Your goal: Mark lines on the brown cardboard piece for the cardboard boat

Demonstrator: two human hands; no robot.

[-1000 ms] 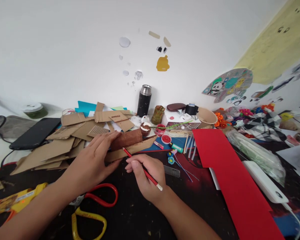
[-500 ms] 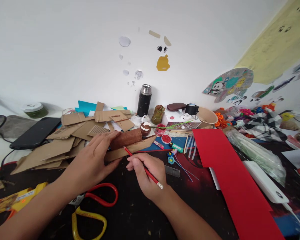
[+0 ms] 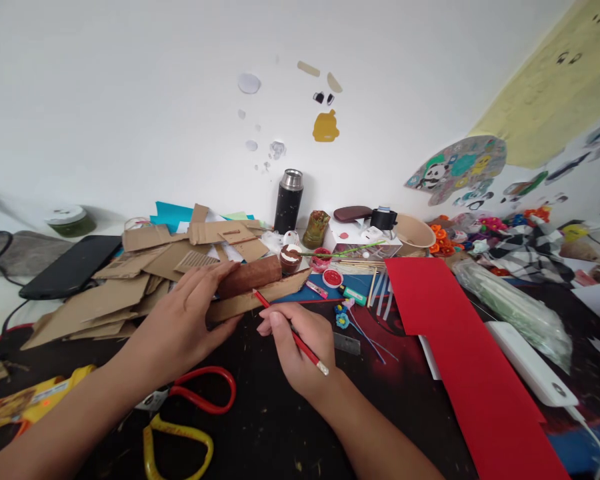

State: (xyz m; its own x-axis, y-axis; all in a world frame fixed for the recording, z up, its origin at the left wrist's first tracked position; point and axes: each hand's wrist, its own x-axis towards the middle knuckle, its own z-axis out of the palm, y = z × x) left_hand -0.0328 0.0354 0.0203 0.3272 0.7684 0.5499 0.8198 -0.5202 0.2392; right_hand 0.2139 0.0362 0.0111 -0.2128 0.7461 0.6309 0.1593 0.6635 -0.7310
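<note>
My left hand (image 3: pixel 187 313) clasps the left end of a brown painted roll (image 3: pixel 250 275) together with a strip of cardboard (image 3: pixel 275 291). Its fingers lie over the roll and the thumb is at the strip's lower edge. The roll rests along the strip's upper side. In my right hand (image 3: pixel 300 340) is a red pencil (image 3: pixel 303 345) with a white eraser end. The pencil's tip meets the strip just below the roll. Whether there is a mark under the tip I cannot make out. Scissors (image 3: pixel 180 413) with red and yellow handles lie below my left wrist.
Cardboard scraps (image 3: pixel 105 287) are heaped at the left, beside a black device (image 3: pixel 73 265). A black flask (image 3: pixel 289 203), paint pots (image 3: pixel 333 278) and a ruler (image 3: pixel 347 343) lie ahead. Red card (image 3: pixel 460 347) and a white power strip (image 3: pixel 530 363) occupy the right.
The pencil tip has slid slightly right and up along the cardboard strip with my right hand. The roll and strip have shifted a little left.
</note>
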